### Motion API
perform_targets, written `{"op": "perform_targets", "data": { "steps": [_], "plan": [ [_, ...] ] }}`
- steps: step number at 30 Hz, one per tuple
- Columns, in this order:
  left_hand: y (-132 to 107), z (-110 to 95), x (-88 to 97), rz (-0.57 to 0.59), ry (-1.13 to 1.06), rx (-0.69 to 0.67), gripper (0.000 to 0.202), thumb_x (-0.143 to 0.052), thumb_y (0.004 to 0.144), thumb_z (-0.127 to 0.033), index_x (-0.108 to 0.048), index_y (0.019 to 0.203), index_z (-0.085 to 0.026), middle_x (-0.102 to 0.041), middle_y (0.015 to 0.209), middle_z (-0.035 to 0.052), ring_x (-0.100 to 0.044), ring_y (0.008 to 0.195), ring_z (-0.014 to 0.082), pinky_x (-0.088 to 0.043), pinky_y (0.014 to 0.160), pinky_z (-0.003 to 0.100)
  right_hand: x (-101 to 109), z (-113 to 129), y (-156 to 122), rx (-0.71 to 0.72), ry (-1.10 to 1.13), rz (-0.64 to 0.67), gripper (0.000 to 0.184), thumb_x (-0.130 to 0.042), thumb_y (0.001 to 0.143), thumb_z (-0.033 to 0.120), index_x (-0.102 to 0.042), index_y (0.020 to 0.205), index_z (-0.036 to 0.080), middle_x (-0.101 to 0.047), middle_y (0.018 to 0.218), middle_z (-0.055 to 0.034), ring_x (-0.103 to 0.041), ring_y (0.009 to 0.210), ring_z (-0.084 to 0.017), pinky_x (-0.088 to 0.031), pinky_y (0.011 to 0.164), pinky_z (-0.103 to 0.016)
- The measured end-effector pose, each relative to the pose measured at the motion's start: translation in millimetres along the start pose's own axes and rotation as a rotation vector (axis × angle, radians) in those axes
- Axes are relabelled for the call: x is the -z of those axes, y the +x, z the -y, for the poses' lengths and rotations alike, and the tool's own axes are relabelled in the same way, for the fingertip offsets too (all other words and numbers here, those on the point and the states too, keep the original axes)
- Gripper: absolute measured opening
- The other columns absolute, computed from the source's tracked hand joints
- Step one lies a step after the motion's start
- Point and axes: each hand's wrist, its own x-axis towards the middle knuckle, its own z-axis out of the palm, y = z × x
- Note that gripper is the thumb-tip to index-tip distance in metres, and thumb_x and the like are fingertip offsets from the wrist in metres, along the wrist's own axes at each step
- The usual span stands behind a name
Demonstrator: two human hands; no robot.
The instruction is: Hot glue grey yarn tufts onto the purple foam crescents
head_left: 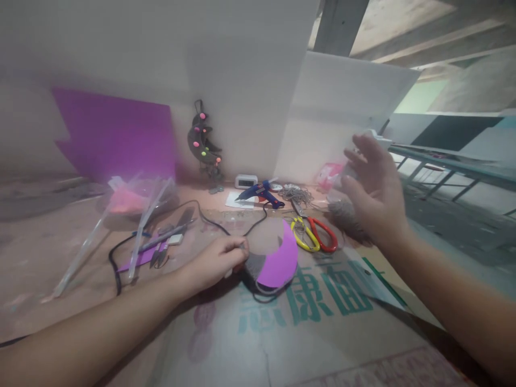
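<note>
My left hand [221,259] pinches the left end of a purple crescent [282,258]. Grey yarn [253,264] is wound around the crescent's left part, and a loose loop of it hangs below the lower edge. The crescent is held just above the printed board. My right hand [374,188] is raised at the right with its fingers apart, slightly blurred by motion. Below and behind it sits a fluffy grey yarn ball [350,217], partly covered by the hand. I cannot make out any strand between the fingers.
Beyond the crescent lie yellow-handled pliers [305,235], red-handled scissors [323,235], a blue glue gun [258,193] and tangled grey yarn [298,194]. Glue sticks [151,226] and a plastic bag [133,199] are left. A decorated dark crescent [201,140] hangs on the wall near a purple sheet [121,134].
</note>
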Motion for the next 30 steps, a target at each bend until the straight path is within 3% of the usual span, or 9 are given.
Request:
{"op": "perform_targets", "data": {
  "steps": [2, 4, 7, 11, 14, 16, 21, 26, 30],
  "plan": [
    [-0.6, -0.6, -0.3, -0.002, 0.007, 0.006, 0.016, -0.045, 0.072, -0.025, -0.044, 0.058, -0.018, -0.043, 0.050, -0.0050, -0.038, 0.047, 0.0089, -0.025, 0.047, 0.022, 4.8, 7.8, 0.6, -0.023, -0.110, 0.129, 0.041, -0.051, 0.086, 0.021, -0.052, 0.127, 0.030, -0.059, 0.126, -0.0023, -0.055, 0.118, -0.022, -0.041, 0.104, -0.044],
    [-1.1, -2.5, -0.4, -0.017, 0.014, 0.000, 0.017, -0.046, 0.071, -0.026, -0.044, 0.057, -0.018, -0.044, 0.050, -0.0045, -0.039, 0.048, 0.0093, -0.025, 0.048, 0.022, 4.6, 9.8, -2.2, -0.083, -0.243, 0.386, 0.032, -0.049, 0.087, 0.022, -0.062, 0.116, 0.027, -0.067, 0.111, -0.0031, -0.061, 0.107, -0.022, -0.047, 0.097, -0.042],
    [-1.4, -5.8, 0.6, -0.034, -0.004, -0.025, 0.018, -0.047, 0.070, -0.029, -0.044, 0.056, -0.018, -0.046, 0.051, -0.0033, -0.041, 0.051, 0.0105, -0.026, 0.049, 0.023, -3.7, -1.1, -12.3, -0.114, -0.367, 0.708, 0.043, -0.052, 0.083, 0.020, -0.056, 0.126, 0.025, -0.061, 0.124, -0.0066, -0.058, 0.111, -0.025, -0.048, 0.093, -0.041],
    [1.3, -3.7, 5.3, -0.052, -0.069, -0.035, 0.020, -0.049, 0.070, -0.029, -0.046, 0.055, -0.017, -0.049, 0.053, -0.0014, -0.043, 0.054, 0.0120, -0.029, 0.052, 0.023, -20.8, -28.4, -30.8, -0.123, -0.352, 0.928, 0.059, -0.058, 0.078, 0.018, -0.047, 0.136, 0.026, -0.055, 0.128, -0.0099, -0.062, 0.101, -0.023, -0.051, 0.083, -0.035],
    [5.9, 1.9, 10.3, -0.046, -0.294, 0.017, 0.017, -0.051, 0.071, -0.027, -0.046, 0.058, -0.017, -0.046, 0.055, -0.0021, -0.042, 0.052, 0.0115, -0.032, 0.051, 0.023, -29.9, -42.5, -36.8, -0.168, -0.329, 0.868, 0.030, -0.059, 0.079, 0.017, -0.066, 0.108, 0.022, -0.064, 0.107, -0.0073, -0.062, 0.094, -0.020, -0.048, 0.084, -0.034],
    [9.1, 5.0, 13.2, -0.056, -0.492, 0.060, 0.013, -0.053, 0.070, -0.026, -0.046, 0.064, -0.017, -0.044, 0.057, -0.0033, -0.040, 0.051, 0.0102, -0.034, 0.050, 0.022, -29.7, -44.3, -32.3, -0.277, -0.293, 0.734, 0.013, -0.055, 0.082, 0.017, -0.067, 0.088, 0.019, -0.068, 0.093, -0.0054, -0.063, 0.086, -0.019, -0.049, 0.080, -0.032],
    [12.3, 8.2, 16.0, -0.046, -0.623, 0.068, 0.013, -0.055, 0.071, -0.024, -0.046, 0.066, -0.016, -0.041, 0.056, -0.0044, -0.036, 0.049, 0.0079, -0.036, 0.048, 0.020, -2.0, -20.7, -0.2, -0.585, 0.206, 0.386, 0.009, -0.049, 0.089, 0.029, -0.052, 0.090, 0.021, -0.062, 0.071, 0.0000, -0.059, 0.058, -0.012, -0.049, 0.054, -0.024],
    [11.2, 11.9, 16.1, -0.048, -0.605, 0.084, 0.014, -0.056, 0.072, -0.024, -0.045, 0.067, -0.016, -0.042, 0.056, -0.0045, -0.039, 0.049, 0.0078, -0.036, 0.047, 0.020, 35.5, 32.8, 17.2, -0.531, 0.464, 0.267, 0.015, -0.063, 0.083, 0.036, -0.054, 0.085, 0.025, -0.044, 0.058, 0.0061, -0.043, 0.044, -0.006, -0.037, 0.038, -0.018],
    [10.6, 11.0, 15.9, -0.041, -0.585, 0.101, 0.016, -0.057, 0.071, -0.025, -0.045, 0.066, -0.016, -0.043, 0.057, -0.0041, -0.040, 0.049, 0.0078, -0.037, 0.048, 0.020, 57.2, 80.4, 10.7, -0.404, 0.609, 0.358, 0.006, -0.061, 0.086, 0.032, -0.060, 0.083, 0.028, -0.043, 0.052, 0.0061, -0.042, 0.040, -0.006, -0.036, 0.033, -0.016]
  ]
}}
